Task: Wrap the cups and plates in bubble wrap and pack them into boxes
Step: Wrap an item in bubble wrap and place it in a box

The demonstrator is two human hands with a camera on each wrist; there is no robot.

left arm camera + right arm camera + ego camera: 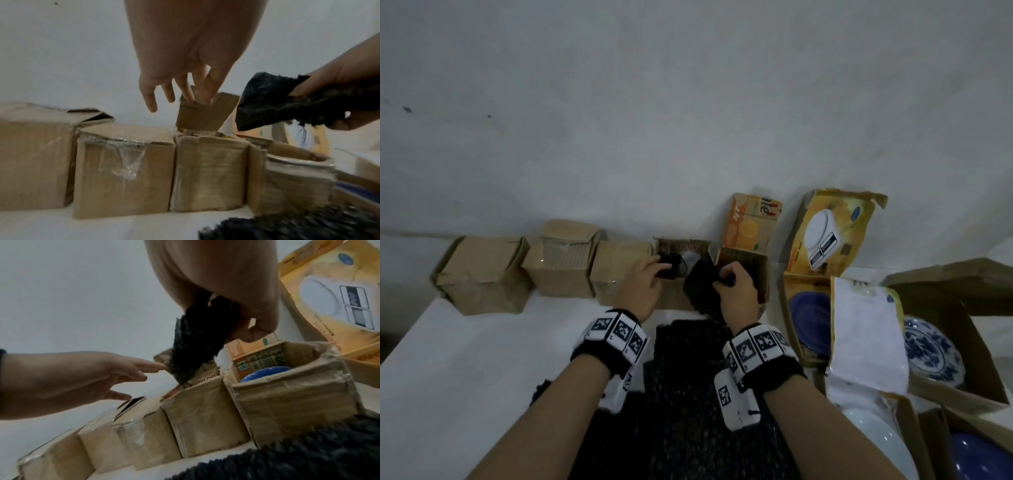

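A row of small cardboard boxes lines the wall. Over the open box (671,298) in the middle, my left hand (649,274) reaches in with straight fingers (186,91) that touch its raised flap (205,113) and the black wrap. My right hand (734,284) pinches a bunched end of black bubble wrap (702,287) and holds it above that box; the right wrist view shows the bubble wrap (195,340) hanging from my curled fingers. More of the black sheet (688,377) lies on the table between my arms. What sits inside the open box is unclear.
Three taped boxes (482,274) stand to the left. The box to the right holds a blue cup (265,373). Further right a yellow scale box (828,233) holds a blue plate (810,318). A blue-patterned plate (931,349) and a white plate (876,442) lie in cartons.
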